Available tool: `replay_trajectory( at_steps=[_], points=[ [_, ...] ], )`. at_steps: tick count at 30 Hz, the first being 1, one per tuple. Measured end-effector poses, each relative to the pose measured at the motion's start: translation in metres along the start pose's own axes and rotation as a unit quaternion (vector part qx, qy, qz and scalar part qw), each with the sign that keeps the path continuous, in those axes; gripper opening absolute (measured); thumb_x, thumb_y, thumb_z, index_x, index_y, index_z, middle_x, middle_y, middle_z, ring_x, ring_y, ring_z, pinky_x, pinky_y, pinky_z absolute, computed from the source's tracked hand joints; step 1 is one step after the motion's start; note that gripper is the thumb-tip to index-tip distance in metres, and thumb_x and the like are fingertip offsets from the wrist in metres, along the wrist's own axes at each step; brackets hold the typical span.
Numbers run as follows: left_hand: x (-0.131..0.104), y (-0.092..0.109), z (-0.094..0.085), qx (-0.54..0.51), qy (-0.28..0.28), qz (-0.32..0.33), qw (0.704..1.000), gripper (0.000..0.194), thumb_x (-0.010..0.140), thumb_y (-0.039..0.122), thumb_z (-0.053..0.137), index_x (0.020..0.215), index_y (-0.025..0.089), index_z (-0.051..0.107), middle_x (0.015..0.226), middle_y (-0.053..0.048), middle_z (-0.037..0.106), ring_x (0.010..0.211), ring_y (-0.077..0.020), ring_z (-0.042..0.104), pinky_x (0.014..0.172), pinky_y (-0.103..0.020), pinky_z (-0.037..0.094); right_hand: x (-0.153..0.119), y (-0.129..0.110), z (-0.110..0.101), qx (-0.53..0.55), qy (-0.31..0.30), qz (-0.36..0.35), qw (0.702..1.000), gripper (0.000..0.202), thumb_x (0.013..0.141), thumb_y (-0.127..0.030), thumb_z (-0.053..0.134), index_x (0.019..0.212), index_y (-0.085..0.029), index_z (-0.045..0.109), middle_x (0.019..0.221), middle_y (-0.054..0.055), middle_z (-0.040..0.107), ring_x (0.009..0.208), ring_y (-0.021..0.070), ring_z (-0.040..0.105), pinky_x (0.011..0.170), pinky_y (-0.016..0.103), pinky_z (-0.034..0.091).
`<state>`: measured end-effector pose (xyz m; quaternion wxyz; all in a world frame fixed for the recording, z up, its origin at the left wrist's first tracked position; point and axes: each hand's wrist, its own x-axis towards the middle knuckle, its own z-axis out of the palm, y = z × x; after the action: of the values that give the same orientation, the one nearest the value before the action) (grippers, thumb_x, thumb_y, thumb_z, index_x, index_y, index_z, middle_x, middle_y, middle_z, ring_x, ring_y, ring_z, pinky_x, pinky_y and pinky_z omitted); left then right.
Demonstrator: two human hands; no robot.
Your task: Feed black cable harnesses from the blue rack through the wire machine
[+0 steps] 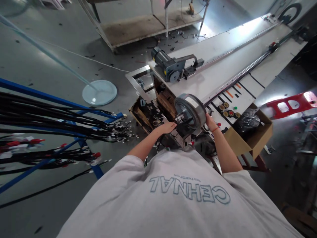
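Observation:
A thick grey wheel-like reel (198, 114) with a white label on its rim stands tilted at the near end of the long white bench. My right hand (210, 122) is closed against the reel's right edge, fingers partly hidden behind it. Left of the reel's hub, my left hand (169, 127) has its fingers pressed together at a dark metal part; what they hold is too small to make out. Beneath and between the hands lies a metal bracket frame (182, 138). Just beyond the reel, a motor with a pulley (168, 64) is mounted on the bench.
The long white bench (213, 77) runs to the upper right with a rail. Several tape rolls (225, 114) lie on its right side, near a cardboard box (261, 134) holding plastic. Bundled black cables (74, 120) hang on a blue rack at left. A wooden box (138, 115) sits below.

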<state>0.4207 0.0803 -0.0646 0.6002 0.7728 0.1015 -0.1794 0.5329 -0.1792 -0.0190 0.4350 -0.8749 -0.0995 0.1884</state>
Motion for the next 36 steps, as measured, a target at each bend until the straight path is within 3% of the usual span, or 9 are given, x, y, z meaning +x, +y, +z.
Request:
replay_trajectory(
  at_steps=[3, 7, 11, 13, 18, 21, 26, 31, 36],
  points=[
    [-0.006, 0.01, -0.003, -0.079, -0.081, -0.063, 0.992, 0.024, 0.077, 0.016, 0.064, 0.054, 0.02, 0.06, 0.05, 0.0, 0.058, 0.048, -0.0142, 0.053, 0.056, -0.022, 0.043, 0.013, -0.024, -0.005, -0.038, -0.023, 0.044, 0.998, 0.059, 0.088, -0.064, 0.036, 0.056, -0.018, 0.055, 0.057, 0.003, 0.05, 0.062, 0.0167, 0.049, 0.066, 0.031, 0.043],
    [-0.012, 0.034, -0.027, -0.254, -0.081, -0.143, 0.953, 0.011, 0.08, 0.021, 0.061, 0.072, 0.017, 0.069, 0.057, -0.003, 0.062, 0.046, -0.0161, 0.055, 0.047, -0.024, 0.042, 0.044, -0.081, -0.003, -0.1, -0.031, 0.056, 0.993, 0.063, 0.083, -0.071, 0.044, 0.054, -0.015, 0.053, 0.052, 0.0, 0.045, 0.061, 0.0141, 0.047, 0.062, 0.027, 0.038],
    [-0.004, 0.049, -0.05, -0.179, -0.126, -0.085, 0.972, 0.008, 0.074, 0.01, 0.065, 0.069, 0.017, 0.067, 0.057, -0.002, 0.061, 0.05, -0.0148, 0.054, 0.049, -0.021, 0.039, 0.071, -0.11, 0.01, -0.119, -0.032, 0.018, 0.992, 0.059, 0.086, -0.065, 0.045, 0.056, -0.015, 0.052, 0.051, -0.002, 0.04, 0.057, 0.0112, 0.042, 0.059, 0.026, 0.032],
    [0.002, 0.049, -0.05, -0.092, -0.081, -0.038, 0.992, 0.016, 0.068, 0.004, 0.066, 0.061, 0.018, 0.061, 0.055, -0.001, 0.056, 0.056, -0.0159, 0.055, 0.054, -0.02, 0.04, 0.073, -0.11, 0.014, -0.129, 0.013, -0.022, 0.991, 0.054, 0.087, -0.061, 0.045, 0.057, -0.016, 0.05, 0.052, -0.003, 0.038, 0.057, 0.0109, 0.04, 0.058, 0.026, 0.031],
    [0.002, 0.04, -0.037, 0.052, 0.194, 0.047, 0.979, 0.019, 0.072, 0.008, 0.062, 0.059, 0.018, 0.052, 0.076, -0.009, 0.057, 0.091, -0.0255, 0.06, 0.075, -0.025, 0.045, 0.027, -0.098, 0.013, -0.091, 0.192, -0.123, 0.969, 0.033, 0.087, -0.043, 0.042, 0.07, -0.018, 0.055, 0.07, 0.004, 0.056, 0.074, 0.0168, 0.051, 0.073, 0.029, 0.041],
    [-0.011, 0.035, -0.035, 0.135, 0.181, 0.052, 0.973, 0.017, 0.07, 0.008, 0.059, 0.058, 0.019, 0.054, 0.081, -0.012, 0.06, 0.095, -0.0262, 0.059, 0.078, -0.027, 0.044, -0.03, -0.089, 0.014, -0.018, 0.247, -0.172, 0.953, 0.026, 0.086, -0.04, 0.044, 0.085, -0.019, 0.06, 0.091, 0.009, 0.063, 0.093, 0.0214, 0.056, 0.087, 0.035, 0.043],
    [-0.046, 0.023, -0.031, 0.094, 0.027, 0.038, 0.995, 0.017, 0.058, 0.006, 0.057, 0.052, 0.021, 0.062, 0.053, -0.003, 0.057, 0.062, -0.0202, 0.057, 0.067, -0.027, 0.042, -0.094, -0.065, 0.062, 0.198, -0.013, 0.003, 0.98, 0.031, 0.086, -0.051, 0.051, 0.081, -0.023, 0.061, 0.074, 0.005, 0.064, 0.072, 0.0208, 0.061, 0.072, 0.038, 0.051],
    [-0.11, 0.015, -0.045, 0.105, -0.086, -0.012, 0.991, 0.017, 0.057, 0.018, 0.047, 0.048, 0.02, 0.062, 0.055, -0.004, 0.064, 0.059, -0.0202, 0.058, 0.065, -0.03, 0.045, -0.075, -0.063, 0.123, 0.41, -0.169, 0.172, 0.879, 0.024, 0.081, -0.047, 0.065, 0.084, -0.024, 0.062, 0.089, 0.008, 0.068, 0.083, 0.0223, 0.066, 0.062, 0.036, 0.054],
    [-0.205, -0.026, -0.09, 0.109, -0.094, -0.097, 0.985, 0.015, 0.059, 0.031, 0.053, 0.05, 0.022, 0.061, 0.059, -0.004, 0.067, 0.067, -0.0253, 0.062, 0.074, -0.037, 0.05, -0.044, -0.083, 0.129, 0.599, -0.143, 0.162, 0.771, 0.016, 0.088, -0.035, 0.062, 0.095, -0.021, 0.059, 0.093, 0.005, 0.07, 0.086, 0.0153, 0.068, 0.07, 0.027, 0.054]
  ],
)
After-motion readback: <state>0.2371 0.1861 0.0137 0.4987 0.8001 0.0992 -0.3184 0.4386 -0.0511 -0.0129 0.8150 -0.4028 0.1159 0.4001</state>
